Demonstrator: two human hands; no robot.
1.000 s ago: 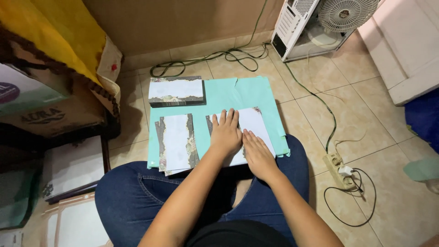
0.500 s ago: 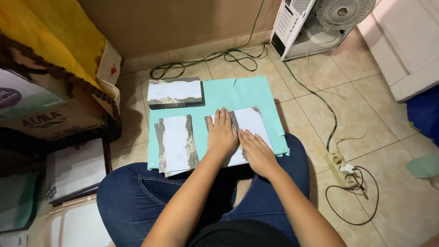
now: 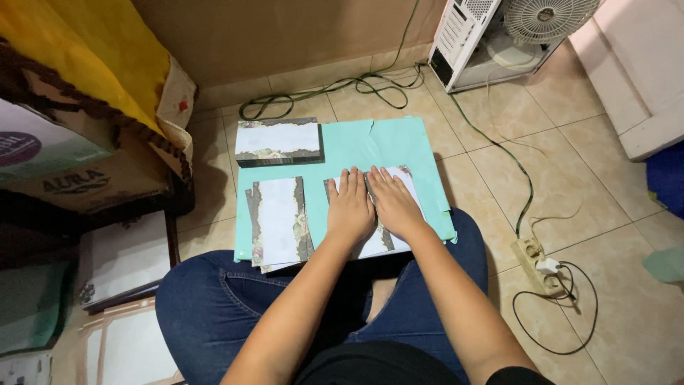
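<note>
I sit cross-legged on a tiled floor with a mint-green sheet [image 3: 370,142] spread before my knees. My left hand [image 3: 350,207] and my right hand [image 3: 392,202] lie flat side by side, fingers spread, pressing on a white card with a floral border [image 3: 412,187] on the sheet. A small stack of similar white cards [image 3: 279,221] lies just left of my left hand. A thicker stack of the same cards [image 3: 278,140] lies at the sheet's far left corner.
A cardboard box [image 3: 64,164] under yellow cloth stands at the left, with framed white boards [image 3: 121,264] below it. A green cable [image 3: 342,87] runs along the wall. A white fan unit [image 3: 499,36] stands far right, a power strip [image 3: 536,264] near my right knee.
My hands have slid slightly closer together and further up the card. Both still press flat on it; the stacks have not moved.
</note>
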